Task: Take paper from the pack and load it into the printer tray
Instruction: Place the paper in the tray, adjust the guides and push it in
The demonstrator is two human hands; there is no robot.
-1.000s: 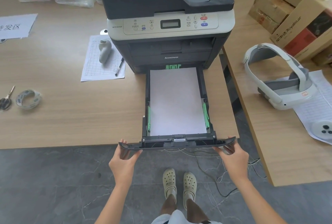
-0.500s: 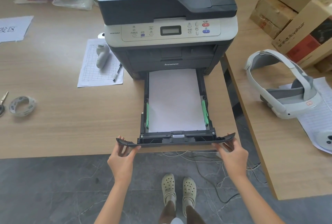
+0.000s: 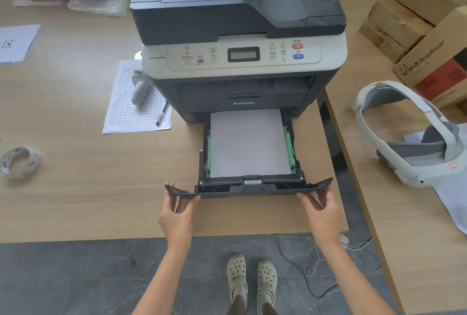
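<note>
Tray (image 3: pixel 249 189) further into printer (image 3: pixel 240 11) | left hand (image 3: pixel 177 218), right hand (image 3: pixel 324 213): fingers pinching its front ends

This was an office: a black-and-grey multifunction printer (image 3: pixel 242 56) stood on a pale wood-grain counter (image 3: pixel 75 188), a gridded paper form (image 3: pixel 126 117) and black pen (image 3: pixel 161 113) to its left, brown cardboard boxes (image 3: pixel 409 23) stacked far right.

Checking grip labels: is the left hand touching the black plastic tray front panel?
Touching. Head view: the left hand pinches the left end of the black plastic tray front panel.
</note>
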